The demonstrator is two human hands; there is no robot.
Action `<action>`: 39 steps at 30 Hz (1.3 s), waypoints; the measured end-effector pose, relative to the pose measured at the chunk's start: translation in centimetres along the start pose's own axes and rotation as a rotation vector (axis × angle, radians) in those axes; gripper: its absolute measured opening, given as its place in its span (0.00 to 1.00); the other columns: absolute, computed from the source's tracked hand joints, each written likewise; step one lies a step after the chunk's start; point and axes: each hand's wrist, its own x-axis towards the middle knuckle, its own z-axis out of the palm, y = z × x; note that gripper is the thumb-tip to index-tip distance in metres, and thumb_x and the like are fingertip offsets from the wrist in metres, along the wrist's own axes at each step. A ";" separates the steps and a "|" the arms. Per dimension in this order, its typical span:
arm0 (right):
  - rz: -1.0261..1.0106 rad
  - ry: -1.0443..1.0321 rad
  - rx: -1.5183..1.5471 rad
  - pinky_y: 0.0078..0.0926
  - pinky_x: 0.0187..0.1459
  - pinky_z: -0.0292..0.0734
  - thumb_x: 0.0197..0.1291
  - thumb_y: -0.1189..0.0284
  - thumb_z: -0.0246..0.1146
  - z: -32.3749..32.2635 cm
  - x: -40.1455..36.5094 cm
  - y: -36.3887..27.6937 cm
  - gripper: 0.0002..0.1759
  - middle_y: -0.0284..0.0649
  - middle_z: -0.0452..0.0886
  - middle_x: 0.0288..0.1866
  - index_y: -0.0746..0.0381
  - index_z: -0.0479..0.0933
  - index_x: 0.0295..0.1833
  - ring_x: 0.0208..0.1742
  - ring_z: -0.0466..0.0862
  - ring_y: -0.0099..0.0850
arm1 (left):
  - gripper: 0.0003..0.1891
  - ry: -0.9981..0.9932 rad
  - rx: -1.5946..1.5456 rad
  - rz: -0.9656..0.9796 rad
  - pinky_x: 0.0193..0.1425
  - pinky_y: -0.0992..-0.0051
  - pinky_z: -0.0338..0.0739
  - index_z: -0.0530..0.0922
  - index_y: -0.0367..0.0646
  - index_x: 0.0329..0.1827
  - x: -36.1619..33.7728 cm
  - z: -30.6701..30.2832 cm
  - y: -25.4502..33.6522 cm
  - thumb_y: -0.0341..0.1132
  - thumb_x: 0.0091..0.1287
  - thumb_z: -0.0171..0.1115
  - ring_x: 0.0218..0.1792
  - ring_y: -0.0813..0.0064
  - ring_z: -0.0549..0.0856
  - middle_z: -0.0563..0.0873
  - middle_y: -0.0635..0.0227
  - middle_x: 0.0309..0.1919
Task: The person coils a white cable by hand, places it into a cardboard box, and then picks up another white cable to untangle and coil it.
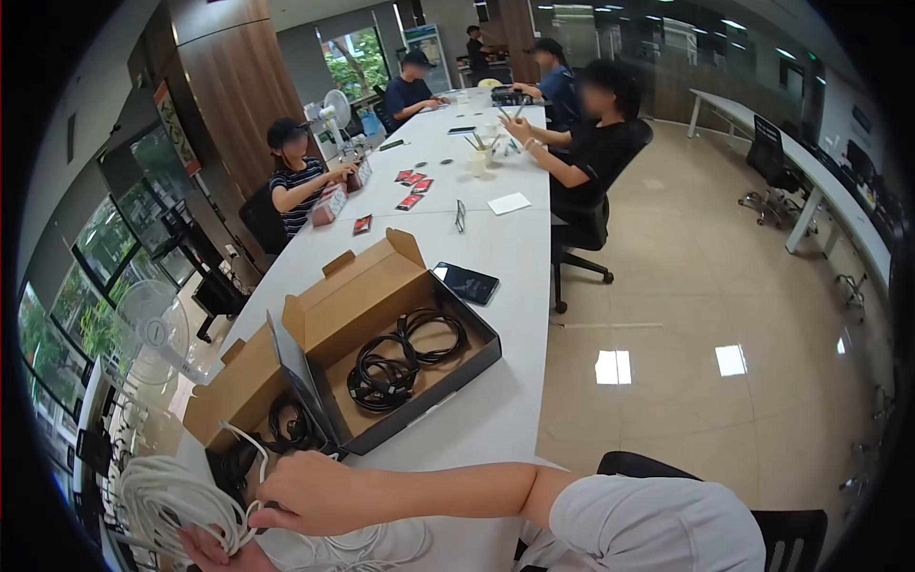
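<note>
My left hand (217,551) is closed around a thick coil of white cable (157,491) at the lower left. My right hand (303,488) reaches across from the right, its fingers closed on the white cable beside the coil, where a free length sticks up above the knuckles. A small dark piece shows at the right fingertips. More loose white cable (376,545) lies on the table below my right forearm. Just beyond the hands, an open cardboard box (429,386) holds coiled black cables (396,367). A second open box (238,377) to its left holds more black cables (291,419).
A black phone (465,283) lies behind the right box. Farther along the white table (510,400) are red packets (410,202), a white card (509,203) and a cup of sticks (479,162). Several people sit along both sides. A fan (157,329) stands left.
</note>
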 end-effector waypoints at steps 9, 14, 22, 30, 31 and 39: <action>-0.019 -0.048 0.373 0.41 0.44 0.76 0.68 0.62 0.58 2.1 1.4 2.9 0.28 0.59 0.81 0.39 0.77 0.69 0.59 0.41 0.82 0.52 | 0.08 -0.079 -0.170 -0.201 0.63 0.66 0.74 0.70 0.41 0.34 -1.8 2.1 0.0 0.32 0.74 0.51 0.25 0.87 0.69 0.57 0.80 0.17; -0.033 0.056 0.430 0.38 0.48 0.75 0.64 0.69 0.61 2.4 1.4 1.4 0.22 0.57 0.78 0.52 0.72 0.70 0.58 0.50 0.80 0.49 | 0.11 -0.549 -0.337 -0.259 0.59 0.71 0.75 0.70 0.41 0.32 5.1 -6.7 -1.3 0.34 0.74 0.52 0.28 0.83 0.70 0.59 0.80 0.21; -0.489 0.739 0.264 0.34 0.60 0.76 0.57 0.85 0.63 6.0 1.8 0.2 0.32 0.56 0.63 0.69 0.69 0.62 0.67 0.67 0.74 0.49 | 0.16 -0.203 0.015 -0.442 0.40 0.77 0.77 0.74 0.48 0.40 -1.9 -0.7 -2.8 0.51 0.75 0.50 0.39 0.80 0.77 0.76 0.74 0.33; -0.381 0.521 0.157 0.23 0.43 0.83 0.55 0.88 0.63 5.0 0.8 -1.1 0.23 0.47 0.84 0.47 0.69 0.76 0.59 0.44 0.88 0.31 | 0.20 -0.023 -0.234 -0.296 0.41 0.76 0.70 0.61 0.50 0.26 -1.8 1.8 -2.8 0.48 0.75 0.55 0.22 0.84 0.63 0.60 0.80 0.17; -0.352 0.530 0.138 0.21 0.39 0.82 0.54 0.88 0.62 5.2 0.8 -1.4 0.22 0.46 0.84 0.43 0.68 0.79 0.56 0.39 0.88 0.29 | 0.21 0.008 -0.231 -0.248 0.42 0.76 0.70 0.60 0.50 0.26 -1.6 1.8 -2.4 0.48 0.75 0.55 0.21 0.84 0.63 0.59 0.79 0.17; -0.172 0.387 0.174 0.28 0.30 0.79 0.54 0.83 0.65 5.3 1.1 -0.2 0.19 0.45 0.83 0.36 0.64 0.80 0.54 0.28 0.83 0.37 | 0.20 0.049 -0.332 -0.175 0.44 0.77 0.71 0.60 0.51 0.25 -0.7 1.5 -1.5 0.47 0.76 0.52 0.22 0.84 0.61 0.58 0.80 0.18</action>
